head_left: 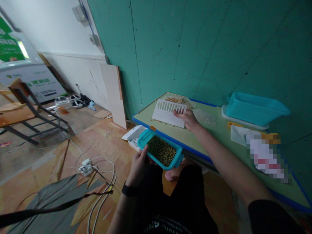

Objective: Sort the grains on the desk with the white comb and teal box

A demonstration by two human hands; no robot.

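Trousers [190, 198] lie below — left hand [139, 160] grips tray [144, 139] by blue table edge [200, 155], right hand [190, 120] grips scraper [167, 116].

Green Chinese characters, the last two legible as 利店, stand on the white panel at left [29, 89]; its smaller print is illegible. Black garment [168, 224]: white lettering, partly cut off, "NATIONAL" faintly legible. Green sign [11, 48]: white characters, too blurred to read.

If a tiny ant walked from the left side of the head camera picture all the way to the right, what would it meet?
Wooden chair, white power strip, leaning board, turquoise tray of small green beans, pile of white grains, big turquoise bin.
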